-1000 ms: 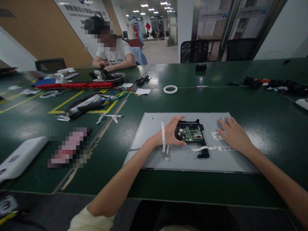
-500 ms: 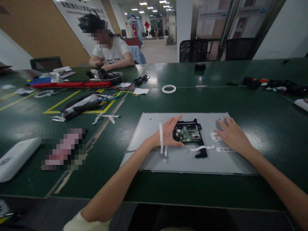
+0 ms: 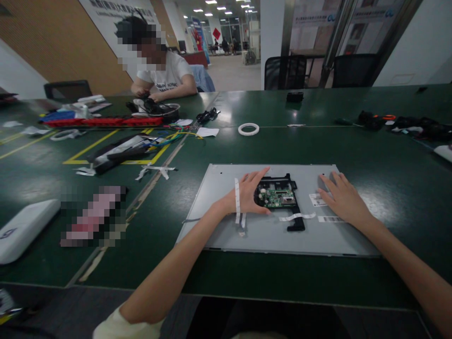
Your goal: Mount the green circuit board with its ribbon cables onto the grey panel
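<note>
A flat grey metal panel [image 3: 219, 197] lies on the green table in front of me. On its middle sits a black plastic bracket [image 3: 298, 216] with a green circuit board [image 3: 277, 197] in it. My left hand [image 3: 250, 194] rests at the board's left side, thumb and fingers spread around that edge. A strip of white tape [image 3: 237, 200] crosses the back of this hand. My right hand [image 3: 344, 197] lies with fingers apart on the panel's right part, beside a white label [image 3: 317, 200]. Another tape strip [image 3: 297, 216] runs across the bracket's lower arm.
A white tape roll [image 3: 248, 129] lies beyond the panel. To the left are a white box-like device [image 3: 28, 228], a blurred pink object [image 3: 95, 214], tape scraps [image 3: 155, 170] and a black unit with wires [image 3: 120, 153]. Across the table, a person [image 3: 164, 75] handles black cables.
Both hands keep their places on the panel and bracket. Only a slight shift of the camera view shows.
</note>
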A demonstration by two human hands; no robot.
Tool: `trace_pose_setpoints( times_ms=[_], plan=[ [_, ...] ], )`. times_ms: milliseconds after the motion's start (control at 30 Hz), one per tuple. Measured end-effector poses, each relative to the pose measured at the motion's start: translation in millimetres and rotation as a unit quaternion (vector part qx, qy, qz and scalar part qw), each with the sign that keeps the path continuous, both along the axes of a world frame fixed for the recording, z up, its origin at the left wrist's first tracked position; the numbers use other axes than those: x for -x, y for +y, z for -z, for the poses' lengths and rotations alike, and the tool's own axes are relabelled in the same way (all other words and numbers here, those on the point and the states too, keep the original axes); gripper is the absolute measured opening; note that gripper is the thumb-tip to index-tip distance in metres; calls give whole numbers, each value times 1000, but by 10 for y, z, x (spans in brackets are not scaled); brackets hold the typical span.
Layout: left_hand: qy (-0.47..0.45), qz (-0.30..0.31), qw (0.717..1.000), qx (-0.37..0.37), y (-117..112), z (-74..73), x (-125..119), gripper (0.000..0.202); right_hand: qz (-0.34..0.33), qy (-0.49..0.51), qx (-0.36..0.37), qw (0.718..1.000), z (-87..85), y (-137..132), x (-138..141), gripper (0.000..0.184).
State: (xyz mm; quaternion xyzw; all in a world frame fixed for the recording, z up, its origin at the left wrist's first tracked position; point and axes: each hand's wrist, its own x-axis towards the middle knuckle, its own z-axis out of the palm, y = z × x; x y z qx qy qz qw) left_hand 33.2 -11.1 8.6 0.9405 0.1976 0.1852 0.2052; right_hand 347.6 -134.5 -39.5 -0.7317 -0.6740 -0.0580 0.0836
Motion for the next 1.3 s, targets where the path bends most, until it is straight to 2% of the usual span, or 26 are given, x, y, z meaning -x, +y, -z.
trace_pose_setpoints(
  times_ms=[233,467,567,700,800,867,1033,1167,1300],
  plan=[
    [45,-11,999,12,-52,-122,19,119,0,-3,2,1000,1,-7,-7,58],
    [46,-18,999,23,3,-116,79,116,-2,-2,-6,1000,78,1,-50,58],
    [-18,-28,998,51,92,-157,148,100,-2,2,-9,1000,90,0,-60,57],
    [-129,-9,982,140,192,-252,223,68,-2,3,-10,1000,84,-4,-61,57],
    [-154,-21,966,205,207,-284,234,50,0,8,-7,1000,76,-10,-57,58],
    [-141,-36,965,220,199,-281,229,41,-2,16,-11,1000,69,-14,-53,58],
    [-61,-32,983,170,200,-276,266,25,-19,63,-70,995,18,-28,-35,52],
    [-16,-8,989,148,225,-296,342,24,-58,116,-142,981,-119,-58,7,47],
    [-18,-61,994,94,244,-285,401,29,-110,134,-182,968,-360,-119,148,39]
  ],
)
